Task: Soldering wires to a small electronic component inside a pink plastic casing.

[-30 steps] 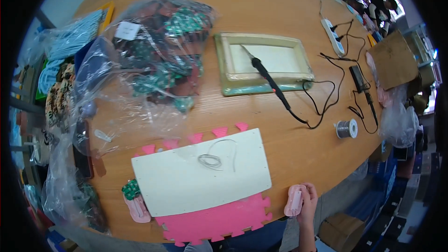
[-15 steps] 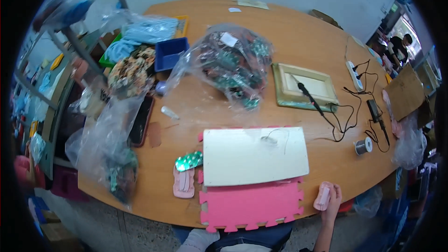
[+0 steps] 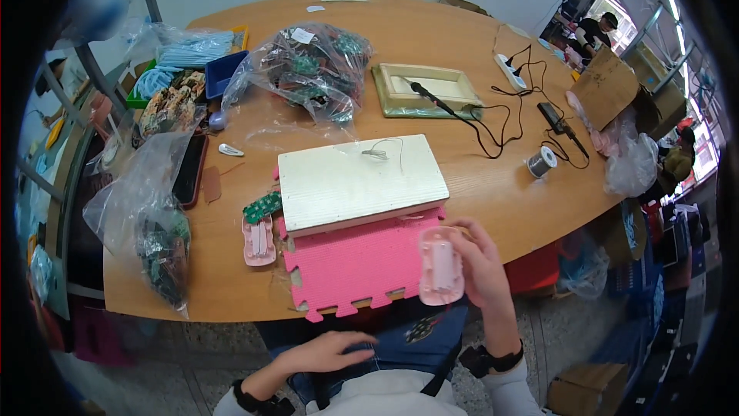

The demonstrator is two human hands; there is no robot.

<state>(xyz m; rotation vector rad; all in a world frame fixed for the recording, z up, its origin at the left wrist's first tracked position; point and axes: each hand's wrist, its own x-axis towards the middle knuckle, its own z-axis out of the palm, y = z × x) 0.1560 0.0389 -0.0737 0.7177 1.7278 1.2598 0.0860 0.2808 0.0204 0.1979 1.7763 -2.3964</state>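
Note:
Over the front right corner of the pink foam mat (image 3: 358,266), my right hand (image 3: 483,266) grips a pink plastic housing (image 3: 429,281) by its right edge. A pale oblong block lies in the housing's hollow. Below it a small dark piece (image 3: 420,329) hangs, apparently on a thin red wire. My left hand (image 3: 331,352) is in front of the table edge above my lap, fingers stretched and holding nothing. A white board (image 3: 358,193) lies on the mat, with a small tangle of thin wire (image 3: 376,153) on top. Left of it sit another pink housing (image 3: 259,245) and a green circuit board (image 3: 262,207).
Plastic bags of circuit boards (image 3: 304,70) (image 3: 163,254) lie at the back and left. A soldering iron (image 3: 431,96) rests across a cream tray (image 3: 389,100). Its cord, a solder spool (image 3: 542,162) and a power strip (image 3: 508,71) are at the right. Another person (image 3: 594,35) is farther off.
My right hand has brought the pink housing leftward from the table's right edge to the mat's corner. My left hand has come into view. The whole view has shifted.

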